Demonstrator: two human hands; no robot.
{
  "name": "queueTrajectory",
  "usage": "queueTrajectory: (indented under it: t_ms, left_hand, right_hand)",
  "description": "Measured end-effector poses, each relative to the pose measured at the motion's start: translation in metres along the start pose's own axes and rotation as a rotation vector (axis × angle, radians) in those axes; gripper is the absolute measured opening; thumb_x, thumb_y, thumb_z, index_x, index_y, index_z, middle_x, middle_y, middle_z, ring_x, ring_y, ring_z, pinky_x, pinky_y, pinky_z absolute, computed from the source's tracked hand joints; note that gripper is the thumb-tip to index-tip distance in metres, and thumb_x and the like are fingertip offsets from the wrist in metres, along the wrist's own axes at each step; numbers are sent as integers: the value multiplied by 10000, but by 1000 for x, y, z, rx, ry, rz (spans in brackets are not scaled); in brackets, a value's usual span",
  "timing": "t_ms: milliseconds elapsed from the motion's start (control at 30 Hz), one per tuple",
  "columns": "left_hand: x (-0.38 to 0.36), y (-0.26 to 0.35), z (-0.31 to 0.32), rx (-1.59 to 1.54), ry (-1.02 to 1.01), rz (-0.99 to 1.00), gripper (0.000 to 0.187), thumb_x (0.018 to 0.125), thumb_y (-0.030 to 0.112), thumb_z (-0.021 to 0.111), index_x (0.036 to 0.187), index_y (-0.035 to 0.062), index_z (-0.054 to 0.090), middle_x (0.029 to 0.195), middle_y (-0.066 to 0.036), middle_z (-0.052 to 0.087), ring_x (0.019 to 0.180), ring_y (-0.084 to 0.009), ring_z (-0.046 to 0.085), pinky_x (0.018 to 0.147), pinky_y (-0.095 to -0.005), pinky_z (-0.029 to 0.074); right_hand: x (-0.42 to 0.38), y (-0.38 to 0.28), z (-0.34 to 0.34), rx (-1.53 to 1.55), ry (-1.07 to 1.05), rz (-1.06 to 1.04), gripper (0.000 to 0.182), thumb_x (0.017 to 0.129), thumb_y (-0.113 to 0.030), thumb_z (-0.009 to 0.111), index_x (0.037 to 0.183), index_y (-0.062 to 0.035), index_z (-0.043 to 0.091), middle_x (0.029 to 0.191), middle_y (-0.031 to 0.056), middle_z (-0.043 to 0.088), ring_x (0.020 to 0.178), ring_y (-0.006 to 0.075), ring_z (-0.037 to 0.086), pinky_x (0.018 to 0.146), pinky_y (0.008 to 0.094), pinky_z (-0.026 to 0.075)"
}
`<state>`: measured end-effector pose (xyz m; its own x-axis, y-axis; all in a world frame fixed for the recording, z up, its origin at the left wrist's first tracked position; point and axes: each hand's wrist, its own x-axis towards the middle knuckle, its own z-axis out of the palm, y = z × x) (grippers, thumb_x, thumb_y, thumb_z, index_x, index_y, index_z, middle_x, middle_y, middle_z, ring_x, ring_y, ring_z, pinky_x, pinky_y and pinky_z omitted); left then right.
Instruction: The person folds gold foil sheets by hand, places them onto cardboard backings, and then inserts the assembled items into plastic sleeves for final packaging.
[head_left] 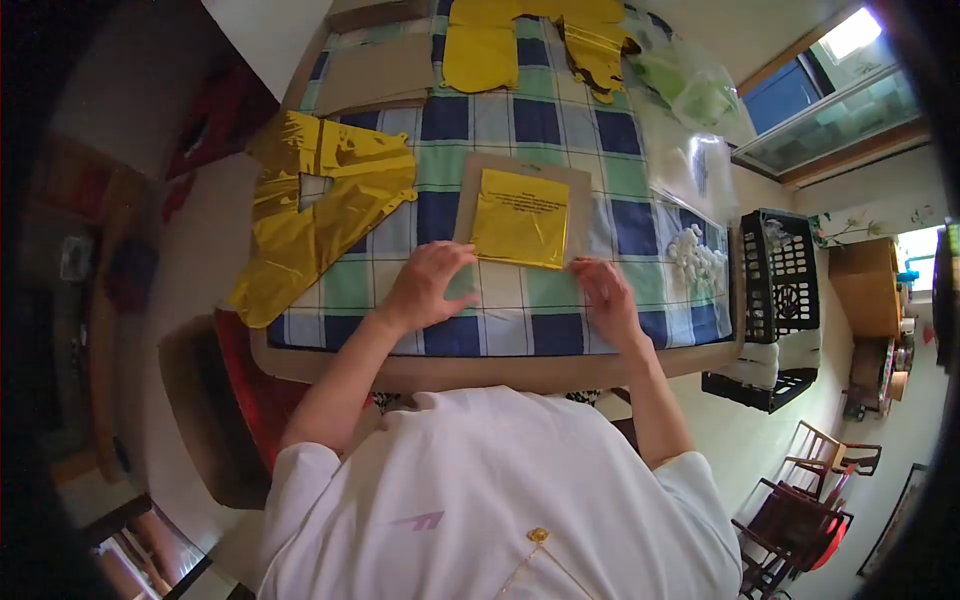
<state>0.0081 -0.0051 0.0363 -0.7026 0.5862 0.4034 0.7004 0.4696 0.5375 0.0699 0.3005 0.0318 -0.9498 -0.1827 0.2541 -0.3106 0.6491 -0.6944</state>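
A folded gold foil balloon (520, 222) with small dark print near its top lies flat on a brown cardboard sheet (579, 200). At the lower left corner of this packet is my left hand (430, 288), open, its fingertips on the edge and the thumb spread away. My right hand (606, 292) is by the lower right corner of the cardboard, open with loosely bent fingers, the fingertips right at the edge. To the left, a large unfolded gold foil balloon (345, 165) hangs partly over the table's side.
A checked cloth (530, 125) covers the table. More gold foil (480, 58) and cardboard (375, 75) lie at the far end. Small white pieces (697, 262) and clear plastic bags (695, 165) are on the right. A black crate (780, 275) stands beyond the right edge.
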Motion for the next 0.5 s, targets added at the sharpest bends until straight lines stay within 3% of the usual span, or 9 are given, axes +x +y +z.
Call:
queueTrajectory:
  t_ms: [33,233,433,500]
  left_hand:
    - [0,1,0,49,1,40,267,719,81,710,937,80,555,1108,-72,595,1061,-266,553,902,-384,434]
    - [-3,-14,14,72,21,70,200,725,46,703,872,79,572,1090,-70,602,1040,-281,560,899,-398,438]
    - [-13,0,5,-17,11,29,212,719,34,693,877,81,560,1009,-62,602,982,-260,566,856,-386,452]
    - [-13,4,7,-10,52,5,202,723,33,693,864,81,557,968,-61,609,941,-262,574,818,-388,466]
  right_hand:
    - [0,-1,1,65,7,66,206,739,25,635,918,-44,560,1141,93,617,1097,300,558,948,398,421]
    - [1,2,-9,-105,-105,-245,200,752,38,625,917,-42,545,1115,121,614,1089,322,554,923,402,443]
    - [-4,-6,-5,106,-68,-94,200,751,14,639,921,-45,551,1077,114,617,1082,325,554,930,404,437]
    - [1,-19,-5,-49,-69,-128,160,758,13,635,883,-41,552,1037,105,626,1048,321,563,909,387,442]
